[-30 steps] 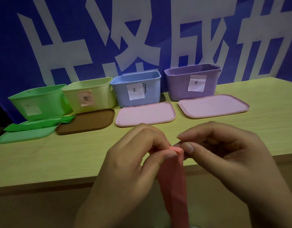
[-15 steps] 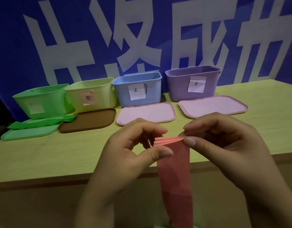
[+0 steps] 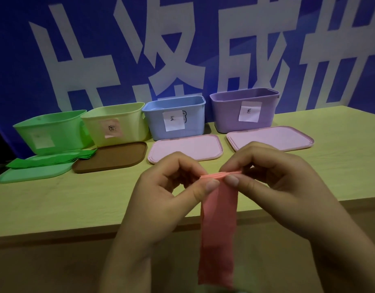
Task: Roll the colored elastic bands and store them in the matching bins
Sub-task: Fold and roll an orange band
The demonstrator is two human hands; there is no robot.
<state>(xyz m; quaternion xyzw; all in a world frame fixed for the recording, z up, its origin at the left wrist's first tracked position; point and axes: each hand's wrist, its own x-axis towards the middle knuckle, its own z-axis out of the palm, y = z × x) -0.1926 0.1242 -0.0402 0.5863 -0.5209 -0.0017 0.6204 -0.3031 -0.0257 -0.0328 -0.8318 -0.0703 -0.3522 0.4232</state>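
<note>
Since a second ago we are spreading the pink band's (image 3: pixel 218 225) folded top edge wider between our hands, and both hands are sitting a little higher over the desk (image 3: pixel 55 204).

At far left a green lid (image 3: pixel 32 174) is lying on the desk with a stack of green bands (image 3: pixel 49 160) resting across it, and a green bin (image 3: pixel 53 130) is standing just behind. Next we are seeing a brown lid (image 3: pixel 112 157) before a yellow bin (image 3: pixel 117 123), then a pink lid (image 3: pixel 185 149) before a blue bin (image 3: pixel 176 117).

Our left hand (image 3: pixel 161 193) is pinching the left end of the band's folded top, its fingers (image 3: pixel 205 187) clamped on it, thumb in front. The band is hanging straight down from that fold, in the air in front of the desk's near edge. Our right hand (image 3: pixel 275 182) is pinching the right end of the fold, thumb just beside the left thumb.

Farther right another pink lid (image 3: pixel 273 137) is lying before a purple bin (image 3: pixel 243 111). Each bin is wearing a paper label.
</note>
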